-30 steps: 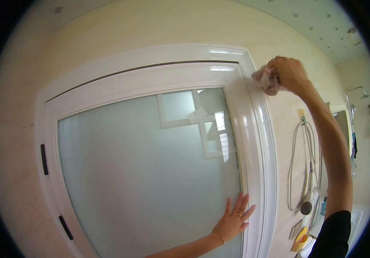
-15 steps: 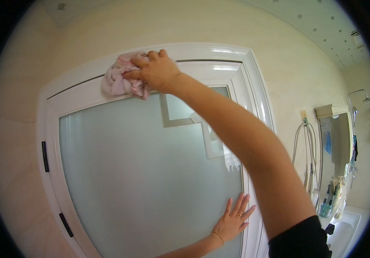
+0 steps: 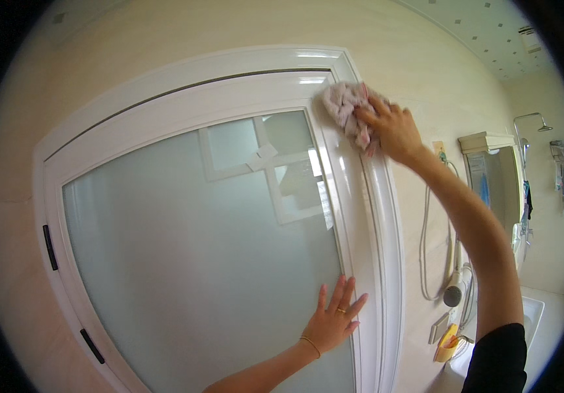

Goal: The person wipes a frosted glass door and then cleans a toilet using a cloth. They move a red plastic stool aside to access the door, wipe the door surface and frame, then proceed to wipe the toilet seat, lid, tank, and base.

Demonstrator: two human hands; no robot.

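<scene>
Right hand (image 3: 393, 133) clutches pink cloth (image 3: 346, 106) over white frame (image 3: 384, 262), right edge. Left hand (image 3: 330, 322) splayed wide near pane (image 3: 190, 229), right edge, open span leftward

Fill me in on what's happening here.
The person's right hand holds a crumpled pale pink cloth at the upper right corner of a white door, by its frame. The left hand lies lower down, fingers spread, at the right edge of the door's frosted glass panel.
</scene>
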